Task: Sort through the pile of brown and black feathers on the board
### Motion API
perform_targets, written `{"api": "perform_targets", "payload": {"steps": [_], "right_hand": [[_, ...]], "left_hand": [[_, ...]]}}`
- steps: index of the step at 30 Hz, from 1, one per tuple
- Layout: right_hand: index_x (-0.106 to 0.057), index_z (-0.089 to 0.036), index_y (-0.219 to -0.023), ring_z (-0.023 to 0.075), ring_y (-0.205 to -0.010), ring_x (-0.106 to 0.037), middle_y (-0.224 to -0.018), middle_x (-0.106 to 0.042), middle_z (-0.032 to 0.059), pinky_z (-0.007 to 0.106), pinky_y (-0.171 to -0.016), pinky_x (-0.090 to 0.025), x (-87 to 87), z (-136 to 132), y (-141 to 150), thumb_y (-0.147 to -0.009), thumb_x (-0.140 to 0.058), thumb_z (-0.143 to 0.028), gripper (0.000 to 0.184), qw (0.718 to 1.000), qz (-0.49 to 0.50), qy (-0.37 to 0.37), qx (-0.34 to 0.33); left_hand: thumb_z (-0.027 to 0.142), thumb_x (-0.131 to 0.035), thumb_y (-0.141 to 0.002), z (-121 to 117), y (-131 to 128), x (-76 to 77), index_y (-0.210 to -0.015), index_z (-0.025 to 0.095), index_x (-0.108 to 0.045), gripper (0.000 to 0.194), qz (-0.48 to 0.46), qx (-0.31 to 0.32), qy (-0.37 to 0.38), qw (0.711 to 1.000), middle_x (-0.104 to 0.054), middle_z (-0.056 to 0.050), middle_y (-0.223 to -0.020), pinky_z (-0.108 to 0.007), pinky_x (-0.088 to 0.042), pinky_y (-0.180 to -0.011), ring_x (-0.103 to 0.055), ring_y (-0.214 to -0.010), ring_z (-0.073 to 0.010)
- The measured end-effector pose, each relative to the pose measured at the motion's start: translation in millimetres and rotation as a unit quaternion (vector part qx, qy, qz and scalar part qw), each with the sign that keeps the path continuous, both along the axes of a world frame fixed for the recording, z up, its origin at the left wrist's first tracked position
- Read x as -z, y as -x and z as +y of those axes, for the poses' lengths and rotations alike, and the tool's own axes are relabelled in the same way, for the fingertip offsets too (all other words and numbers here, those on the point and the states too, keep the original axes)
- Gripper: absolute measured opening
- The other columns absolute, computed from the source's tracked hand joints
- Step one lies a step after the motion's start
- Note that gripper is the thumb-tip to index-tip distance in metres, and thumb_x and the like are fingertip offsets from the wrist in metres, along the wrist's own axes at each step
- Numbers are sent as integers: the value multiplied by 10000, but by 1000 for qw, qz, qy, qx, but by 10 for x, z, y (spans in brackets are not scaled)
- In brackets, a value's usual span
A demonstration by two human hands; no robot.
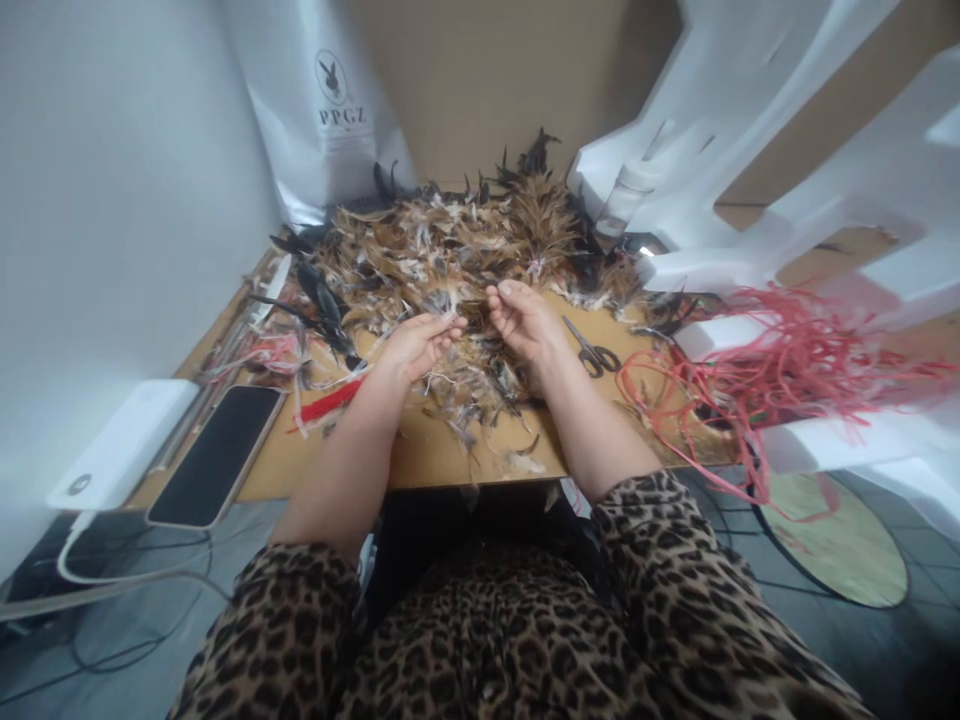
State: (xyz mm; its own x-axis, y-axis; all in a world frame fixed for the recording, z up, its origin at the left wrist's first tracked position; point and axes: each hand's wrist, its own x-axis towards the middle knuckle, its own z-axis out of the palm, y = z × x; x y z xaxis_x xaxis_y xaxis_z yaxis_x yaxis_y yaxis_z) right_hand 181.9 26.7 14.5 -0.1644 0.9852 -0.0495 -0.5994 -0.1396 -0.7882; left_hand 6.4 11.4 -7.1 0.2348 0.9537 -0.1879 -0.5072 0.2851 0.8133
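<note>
A loose heap of brown, white and black feathers (435, 235) spreads over the brown table, and both hands are just in front of it. My left hand (421, 345) is closed in a pinch, with a small pale feather (450, 303) at the fingertips. A short distance to the right, my right hand (523, 320) is closed too, thumb against fingers; whatever it holds is too small to make out against the heap. More small feathers (480, 395) lie below and between the hands. Black-handled scissors (592, 350) rest beside my right wrist.
Pink-red ribbon strands (810, 360) tangle at the right, over white foam pieces. At the left are a phone (217, 455), a white power bank (124, 440) with a cable, and a red bundle (328, 402). A clear bottle (626, 198) and a white bag (330, 110) stand behind.
</note>
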Motion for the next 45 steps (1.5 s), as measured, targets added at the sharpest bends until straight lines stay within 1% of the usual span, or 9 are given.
{"api": "perform_targets", "payload": {"steps": [4, 8, 11, 16, 19, 24, 28, 38, 45], "right_hand": [[-556, -171, -744, 60, -645, -618, -689, -674, -25, 148, -578, -501, 112, -64, 202, -639, -733, -183, 206, 999, -13, -5, -36], [-581, -162, -721, 53, -528, -525, -575, -585, -52, 175, -533, -439, 211, -94, 296, -622, -738, -291, 225, 986, -147, -71, 25], [-606, -155, -710, 66, -564, -500, -628, -587, -33, 213, -598, -429, 242, -94, 280, -664, -681, -338, 203, 936, -295, -173, 87], [-630, -150, -686, 119, -692, -531, -729, -612, 26, 253, -681, -422, 243, -94, 220, -701, -604, -299, 153, 816, -482, -299, 116], [-643, -145, -687, 122, -696, -530, -746, -613, 31, 248, -671, -413, 240, -97, 201, -686, -593, -279, 143, 792, -519, -307, 91], [-653, -124, -705, 80, -556, -456, -612, -578, -9, 213, -564, -368, 219, -109, 197, -661, -601, -297, 186, 847, -484, -218, 2], [-654, -112, -737, 53, -500, -395, -569, -556, -28, 196, -516, -327, 174, -141, 209, -639, -634, -334, 243, 892, -426, -150, -17], [-637, -119, -684, 51, -502, -387, -553, -540, -36, 188, -500, -308, 254, -94, 226, -609, -659, -341, 236, 889, -424, -173, -14], [-639, -131, -695, 55, -503, -428, -570, -579, -30, 193, -522, -351, 164, -85, 185, -596, -691, -343, 239, 933, -334, -131, 16]], "left_hand": [[98, -654, -734, 3, -16, -3, -793, 71, -650, 66, -5, -3, 1, 1000, -698, -78, -777, -108, -457, -492, -634, -601, -64], [105, -660, -727, 6, -30, 9, -742, 88, -624, 42, 1, -40, 5, 999, -687, -58, -724, -120, -453, -492, -636, -599, -72], [108, -676, -708, 14, -29, 28, -705, 100, -602, 74, 9, -61, 2, 998, -676, -40, -692, -126, -436, -472, -634, -594, -76], [146, -702, -685, 18, -30, 40, -676, 103, -600, 111, 38, -62, -15, 997, -648, -25, -616, -129, -412, -459, -604, -548, -66], [170, -718, -673, 11, -36, 35, -648, 104, -597, 139, 57, -67, -20, 996, -620, -11, -570, -124, -389, -438, -572, -505, -52], [138, -705, -681, 3, -48, 21, -629, 101, -591, 131, 40, -59, -24, 997, -606, -5, -549, -115, -398, -437, -558, -486, -43], [95, -673, -710, -6, -58, -7, -622, 86, -582, 126, 16, -63, -8, 998, -608, -19, -556, -98, -413, -452, -560, -484, -35], [49, -607, -760, 2, -31, -47, -703, 73, -630, 65, -21, -52, 5, 998, -644, -30, -657, -75, -442, -481, -587, -537, -22], [108, -686, -706, -14, -41, -29, -704, 83, -628, 63, 22, -43, 6, 999, -658, -39, -660, -102, -426, -442, -601, -531, -47]]}}
